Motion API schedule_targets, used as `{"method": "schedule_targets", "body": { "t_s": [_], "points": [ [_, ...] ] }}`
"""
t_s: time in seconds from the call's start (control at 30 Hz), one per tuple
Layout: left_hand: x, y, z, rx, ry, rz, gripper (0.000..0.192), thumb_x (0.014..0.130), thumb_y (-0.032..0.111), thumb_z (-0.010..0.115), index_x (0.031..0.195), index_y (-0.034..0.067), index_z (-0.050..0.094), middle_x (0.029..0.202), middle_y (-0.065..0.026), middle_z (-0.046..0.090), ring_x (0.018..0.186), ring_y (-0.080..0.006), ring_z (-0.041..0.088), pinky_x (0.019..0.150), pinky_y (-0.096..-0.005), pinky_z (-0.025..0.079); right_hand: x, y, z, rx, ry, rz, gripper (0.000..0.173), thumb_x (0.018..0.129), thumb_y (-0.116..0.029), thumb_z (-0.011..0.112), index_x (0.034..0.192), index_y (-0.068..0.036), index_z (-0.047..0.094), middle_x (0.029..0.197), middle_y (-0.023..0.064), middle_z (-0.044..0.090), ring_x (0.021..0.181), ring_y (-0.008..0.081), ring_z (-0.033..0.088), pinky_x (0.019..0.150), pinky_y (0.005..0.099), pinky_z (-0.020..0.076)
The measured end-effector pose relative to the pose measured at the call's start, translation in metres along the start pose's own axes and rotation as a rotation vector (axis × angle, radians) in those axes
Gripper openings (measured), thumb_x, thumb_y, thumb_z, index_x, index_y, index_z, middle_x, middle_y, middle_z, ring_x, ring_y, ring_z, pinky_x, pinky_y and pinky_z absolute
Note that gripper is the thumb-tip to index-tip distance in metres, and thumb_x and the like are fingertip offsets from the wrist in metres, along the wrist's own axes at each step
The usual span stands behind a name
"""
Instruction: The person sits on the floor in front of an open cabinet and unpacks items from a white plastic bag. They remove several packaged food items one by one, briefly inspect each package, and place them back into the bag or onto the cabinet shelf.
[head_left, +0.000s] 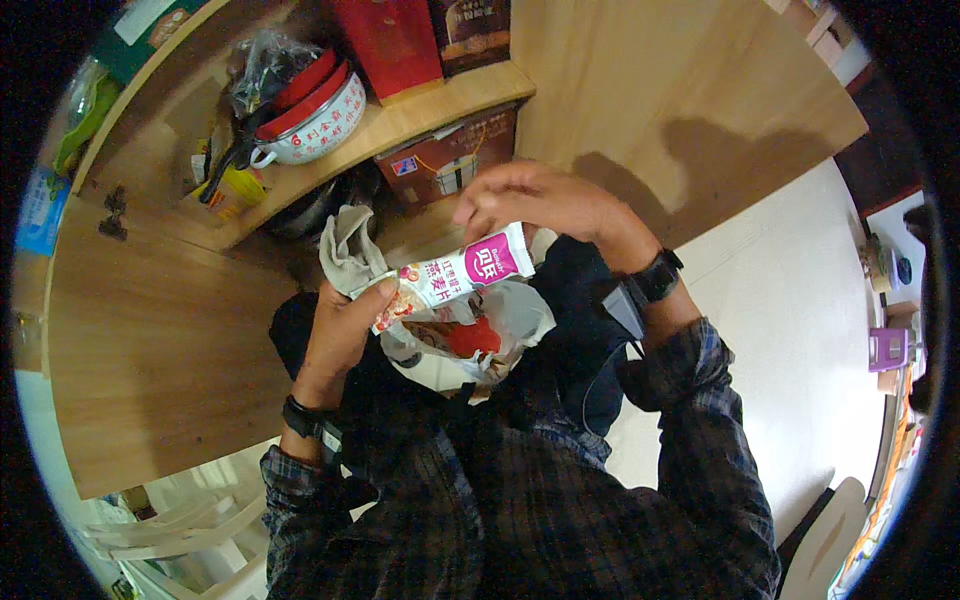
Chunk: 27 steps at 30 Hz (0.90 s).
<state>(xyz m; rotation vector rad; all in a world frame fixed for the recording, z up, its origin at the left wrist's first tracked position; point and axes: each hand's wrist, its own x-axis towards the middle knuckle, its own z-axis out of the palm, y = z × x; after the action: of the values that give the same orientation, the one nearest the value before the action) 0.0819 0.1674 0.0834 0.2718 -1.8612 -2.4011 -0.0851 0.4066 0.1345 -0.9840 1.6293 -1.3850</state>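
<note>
My left hand (335, 330) grips the near end of a long white and magenta food sachet (450, 279), thumb on top. A crumpled beige cloth (351, 244) sticks out of the same hand, beyond the thumb. The sachet slants up to the right and bears writing. My right hand (551, 201) hovers at its far end with bent, blurred fingers; whether it pinches anything cannot be seen. Below the sachet, between my knees, an open whitish plastic bag (517, 319) shows something red inside.
A wooden cabinet stands open, its doors (150, 337) (637, 75) spread to both sides. On its shelf (420, 112) are a white enamel pot (322, 124) with red pieces on it and a tall red box (386, 45). A brown carton (450, 161) sits underneath. White slatted racks (187, 532) stand lower left.
</note>
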Motion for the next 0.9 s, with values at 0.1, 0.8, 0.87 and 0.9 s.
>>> {"method": "schedule_targets", "body": {
  "t_s": [0.1,0.8,0.87,0.9],
  "points": [
    [-0.004,-0.004,0.003,0.027,0.014,-0.01,0.038,0.086,0.012,0.061,0.12,-0.001,0.05,0.108,-0.014,0.064,0.09,-0.0225,0.066,0.08,-0.0349,0.054,-0.018,0.002,0.007,0.038,0.145,0.032,0.046,0.094,-0.045,0.05,0.114,-0.004,0.059,0.101,0.007,0.065,0.086,0.0116,0.062,0.071,0.0253,0.0496],
    [-0.024,0.011,0.038,-0.032,0.06,0.276,0.021,0.089,0.013,0.061,0.103,-0.002,0.062,0.097,-0.0051,0.066,0.084,-0.011,0.061,0.075,-0.0267,0.049,-0.032,-0.048,0.038,-0.016,0.094,-0.123,0.032,0.092,-0.027,0.059,0.112,-0.003,0.056,0.098,0.0108,0.067,0.081,0.0179,0.068,0.054,0.0286,0.0561],
    [-0.028,0.013,0.04,-0.055,0.057,0.278,0.022,0.088,0.013,0.061,0.104,-0.003,0.062,0.096,-0.0053,0.066,0.083,-0.0113,0.062,0.074,-0.0266,0.05,-0.029,-0.051,0.037,0.043,0.093,-0.109,0.034,0.092,-0.028,0.059,0.113,-0.002,0.056,0.098,0.0115,0.067,0.08,0.0172,0.068,0.054,0.0282,0.0558],
    [-0.03,0.014,0.042,-0.068,0.053,0.271,0.023,0.088,0.013,0.061,0.104,-0.003,0.062,0.096,-0.0054,0.066,0.082,-0.0115,0.062,0.073,-0.0265,0.05,-0.028,-0.052,0.037,0.08,0.097,-0.094,0.035,0.092,-0.029,0.059,0.113,-0.001,0.056,0.098,0.0119,0.067,0.079,0.0169,0.068,0.054,0.028,0.0557]
  ]
}}
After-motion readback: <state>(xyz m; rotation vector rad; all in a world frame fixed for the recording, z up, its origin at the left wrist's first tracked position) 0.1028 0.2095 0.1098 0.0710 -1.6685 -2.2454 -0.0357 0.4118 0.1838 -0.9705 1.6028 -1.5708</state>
